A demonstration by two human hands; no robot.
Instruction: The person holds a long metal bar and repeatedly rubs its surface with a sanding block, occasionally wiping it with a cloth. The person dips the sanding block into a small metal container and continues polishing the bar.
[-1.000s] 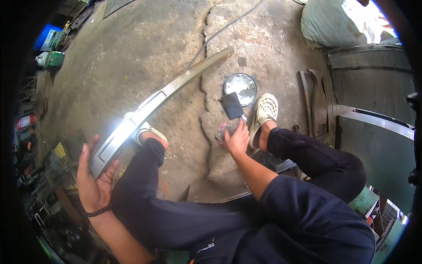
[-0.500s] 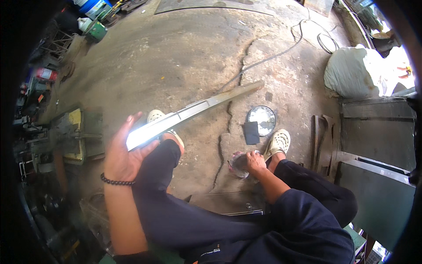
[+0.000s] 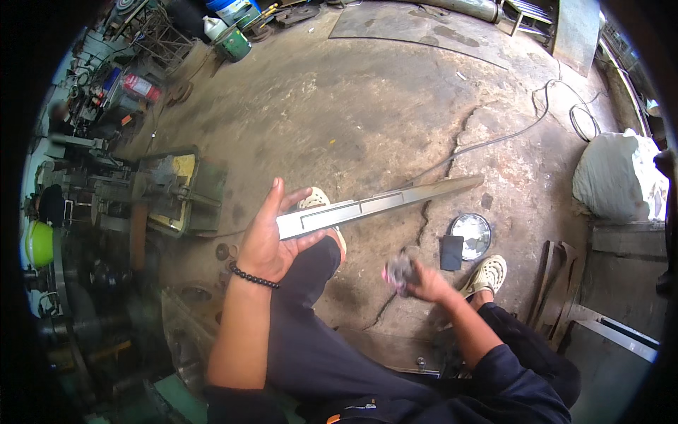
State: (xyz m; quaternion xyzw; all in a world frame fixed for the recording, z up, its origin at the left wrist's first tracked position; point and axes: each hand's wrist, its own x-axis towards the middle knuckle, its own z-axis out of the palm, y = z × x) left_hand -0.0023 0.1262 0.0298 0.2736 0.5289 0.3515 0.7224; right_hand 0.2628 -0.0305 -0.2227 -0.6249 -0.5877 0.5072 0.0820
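Observation:
My left hand (image 3: 272, 237) supports the near end of a long silver metal bar (image 3: 360, 210), the thumb on one side and the fingers beneath. Shallow steps run along the bar, which slants away to the right above the floor; its far end looks brownish. A crumpled grey and pink rag (image 3: 400, 273) is gripped in my right hand (image 3: 428, 281), below the bar and apart from it. Beyond that hand a round shallow dish (image 3: 482, 247) with a shiny, pale inside sits on the floor. A dark square pad (image 3: 451, 253) overlaps its near left edge.
A cable (image 3: 494, 140) crosses the cracked concrete floor (image 3: 318, 120). Machinery (image 3: 141, 187) lines the left side, with a red cylinder (image 3: 141, 87) and buckets (image 3: 233, 44) farther back. To the right are a white sack (image 3: 611, 177) and a dark metal cabinet (image 3: 621, 275).
The view has swung left, so the scene sits farther right and lower. My right hand has carried the rag left and away from me, closer to the bar. My left hand keeps its hold.

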